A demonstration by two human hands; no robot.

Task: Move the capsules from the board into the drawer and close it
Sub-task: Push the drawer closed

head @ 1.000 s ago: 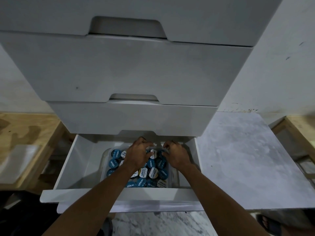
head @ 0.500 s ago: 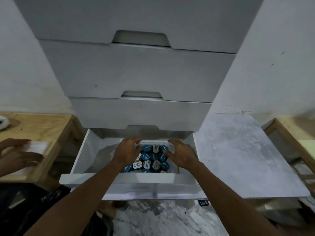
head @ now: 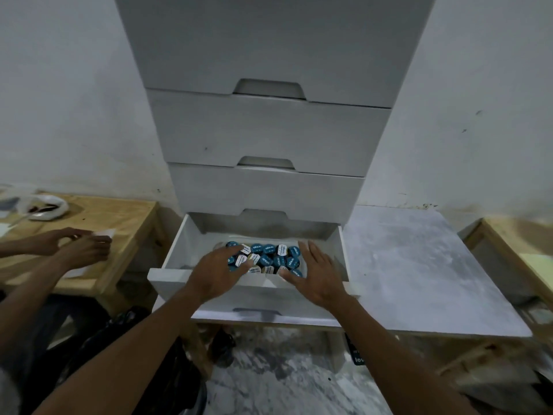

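Several blue and white capsules lie packed together in the pulled-out bottom drawer of a tall white chest. My left hand hovers over the drawer's front left part, fingers spread, holding nothing. My right hand hovers over the front right part, palm down and fingers apart, also holding nothing. Both hands hide part of the capsule pile. The grey marbled board lies to the right of the drawer with no capsules on it.
Three shut drawers stack above the open one. A wooden table on the left holds a white bag, and another person's hands work there with paper. A wooden frame stands at the right.
My hands have lifted out of the capsule pile and drawn back toward the drawer's front. The view has pulled away from the chest. Another person's hands have come into view at the left.
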